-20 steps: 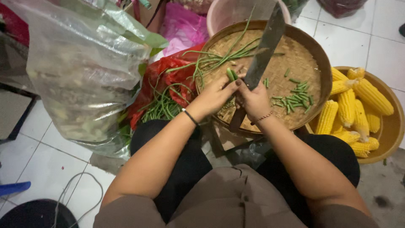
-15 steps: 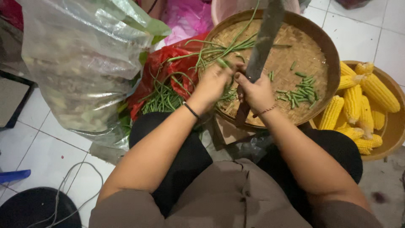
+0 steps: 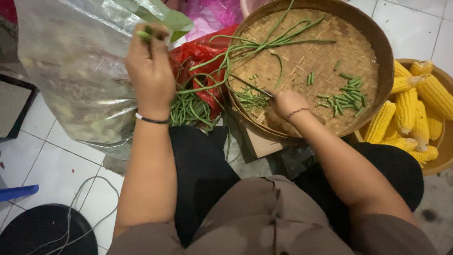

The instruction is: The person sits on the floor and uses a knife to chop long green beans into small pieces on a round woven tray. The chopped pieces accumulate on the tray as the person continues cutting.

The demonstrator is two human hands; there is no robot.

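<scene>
Pinching a green bean piece (image 3: 144, 34) over the clear plastic bag (image 3: 71, 71), left hand (image 3: 150, 71); right hand (image 3: 289, 102) grips a knife (image 3: 250, 86) in the woven tray (image 3: 377, 42).

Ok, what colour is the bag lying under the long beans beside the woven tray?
Red: the plastic bag shows best in the head view.

Probably a home kitchen floor; white tiles (image 3: 61, 170); woven tray (image 3: 377, 42); corn cobs (image 3: 420, 108)
</scene>
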